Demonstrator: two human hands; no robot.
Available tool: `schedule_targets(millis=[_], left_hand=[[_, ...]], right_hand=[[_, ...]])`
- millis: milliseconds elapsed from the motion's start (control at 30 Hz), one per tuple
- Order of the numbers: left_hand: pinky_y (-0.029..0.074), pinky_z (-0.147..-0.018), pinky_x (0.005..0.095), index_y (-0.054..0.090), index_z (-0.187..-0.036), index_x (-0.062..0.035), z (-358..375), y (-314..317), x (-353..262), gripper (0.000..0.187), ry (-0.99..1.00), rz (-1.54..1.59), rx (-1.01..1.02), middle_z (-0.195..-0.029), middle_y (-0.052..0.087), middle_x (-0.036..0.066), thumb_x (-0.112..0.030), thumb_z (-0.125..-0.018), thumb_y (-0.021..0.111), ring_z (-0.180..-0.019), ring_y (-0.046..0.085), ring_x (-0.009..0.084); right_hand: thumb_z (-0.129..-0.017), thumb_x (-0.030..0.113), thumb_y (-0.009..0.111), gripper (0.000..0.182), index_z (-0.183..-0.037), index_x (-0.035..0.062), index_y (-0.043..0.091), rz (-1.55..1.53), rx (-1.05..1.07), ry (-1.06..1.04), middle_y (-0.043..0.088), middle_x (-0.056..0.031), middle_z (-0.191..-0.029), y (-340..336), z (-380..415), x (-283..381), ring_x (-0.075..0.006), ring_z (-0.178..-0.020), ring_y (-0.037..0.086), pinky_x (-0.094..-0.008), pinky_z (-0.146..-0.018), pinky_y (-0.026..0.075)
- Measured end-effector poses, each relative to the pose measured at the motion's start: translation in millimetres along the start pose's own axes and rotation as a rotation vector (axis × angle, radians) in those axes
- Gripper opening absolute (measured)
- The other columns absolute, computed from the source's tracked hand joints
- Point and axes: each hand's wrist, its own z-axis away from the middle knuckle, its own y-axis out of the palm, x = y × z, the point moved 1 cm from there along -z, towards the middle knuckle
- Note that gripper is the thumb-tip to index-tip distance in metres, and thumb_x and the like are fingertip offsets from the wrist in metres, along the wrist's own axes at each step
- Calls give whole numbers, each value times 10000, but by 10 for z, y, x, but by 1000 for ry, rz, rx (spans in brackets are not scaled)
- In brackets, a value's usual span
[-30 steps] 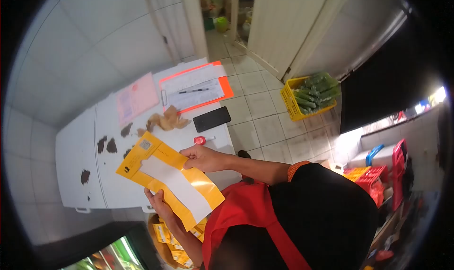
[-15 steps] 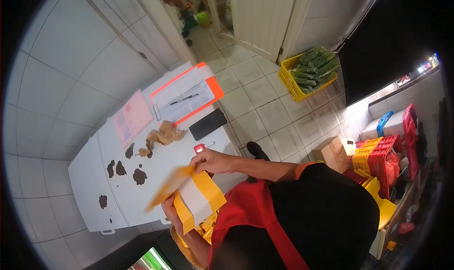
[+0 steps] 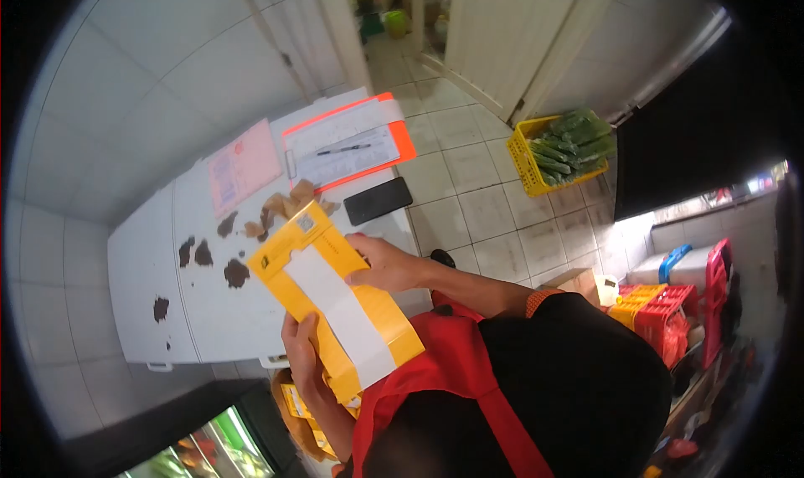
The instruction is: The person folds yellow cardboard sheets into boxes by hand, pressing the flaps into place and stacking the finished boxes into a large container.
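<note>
A flat yellow printed paper packet (image 3: 270, 256), with a QR code at its far end and a long white strip (image 3: 339, 310) down its middle, is held tilted in front of the red apron. My right hand (image 3: 385, 264) grips its right edge, thumb on top. On the opposite edge, my left hand (image 3: 301, 340) has its thumb over the face and its other fingers hidden underneath. Below the packet's far end is a white freezer-like top (image 3: 218, 310) with dark worn patches. Crumpled brown paper (image 3: 289, 200) lies just beyond the packet.
On the white top are an orange clipboard (image 3: 406, 139) with papers and a pen, pink sheets (image 3: 243, 164) and a black phone (image 3: 378, 202). A yellow crate (image 3: 523, 160) of bagged green vegetables stands on the tiled floor. Below left, a brown carton (image 3: 289, 419) holds more yellow packets.
The packet's raised, blurred yellow part now lies flat, so its printed face shows. My right hand has shifted along its edge. The whole view has turned slightly.
</note>
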Motion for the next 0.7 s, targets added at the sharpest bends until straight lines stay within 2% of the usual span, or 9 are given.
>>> schedule_targets(millis=[67, 133, 167, 200, 267, 333, 500, 633, 700], left_hand=[[467, -905, 318, 446, -1247, 33, -35, 77, -45, 411, 114, 6, -10, -1185, 569, 140, -20, -847, 522, -1053, 582, 228], [460, -908, 314, 441, -1247, 23, -63, 80, -77, 405, 202, 17, -54, -1189, 565, 136, -21, -854, 527, -1054, 578, 220], [456, -907, 307, 445, -1241, 19, -49, 89, -70, 401, 235, 17, -66, -1183, 568, 134, -19, -851, 530, -1050, 577, 213], [456, -907, 307, 445, -1241, 19, -24, 88, -66, 401, 227, 21, -118, -1183, 568, 134, -19, -851, 530, -1050, 577, 213], [446, -899, 287, 452, -1232, 16, 16, 123, -85, 396, 239, 53, -17, -1168, 573, 127, -7, -840, 508, -1033, 573, 195], [440, -895, 275, 455, -1229, 15, 65, 142, -89, 400, 254, 124, -28, -1155, 577, 122, 2, -831, 492, -1025, 570, 182], [427, -895, 258, 465, -1222, 15, 155, 82, -83, 414, 264, 223, -17, -1135, 580, 110, 20, -808, 458, -1018, 555, 150], [452, -812, 244, 556, -1066, 13, 243, -3, 9, 264, 249, 236, -94, -1003, 608, 78, 26, -814, 477, -889, 575, 134], [459, -774, 240, 583, -996, 7, 255, -85, 131, 196, 237, 217, -112, -941, 615, 66, 26, -823, 493, -831, 577, 130]], right_hand=[[-801, 28, 630, 517, -1275, -20, 429, -41, 96, 3, 522, -93, -1198, -25, -24, 38, -151, -1054, 529, -307, -897, 455], [-820, 33, 624, 539, -1305, -14, 394, -113, 111, 25, 530, -90, -1206, 11, -20, 61, -154, -1081, 529, -312, -924, 447], [-829, 35, 592, 455, -1251, -11, 429, -184, 64, 9, 577, -92, -1115, 32, -45, -65, -159, -1019, 557, -307, -871, 466], [-862, 51, 572, 399, -1230, -12, 431, -167, 39, 37, 580, -95, -1107, 29, -48, -19, -146, -1017, 558, -302, -869, 465], [-873, 45, 559, 393, -1239, 0, 424, -200, 53, 81, 583, -96, -1123, 5, -23, 101, -144, -1027, 565, -296, -875, 468], [-884, 40, 547, 387, -1248, 12, 418, -222, 44, 112, 587, -96, -1139, -2, 8, 215, -143, -1037, 572, -290, -882, 471], [-856, -6, 538, 367, -1213, 15, 459, -86, 59, 197, 634, -103, -1049, 8, 55, 367, -141, -911, 623, -279, -795, 502], [-847, -3, 560, 349, -1193, 14, 514, -80, 61, 275, 644, -96, -1023, 1, 80, 325, -144, -865, 632, -257, -756, 505], [-836, 42, 621, 362, -1190, 18, 549, -11, 111, 139, 654, -78, -974, -38, 80, 202, -148, -807, 637, -231, -730, 501]])
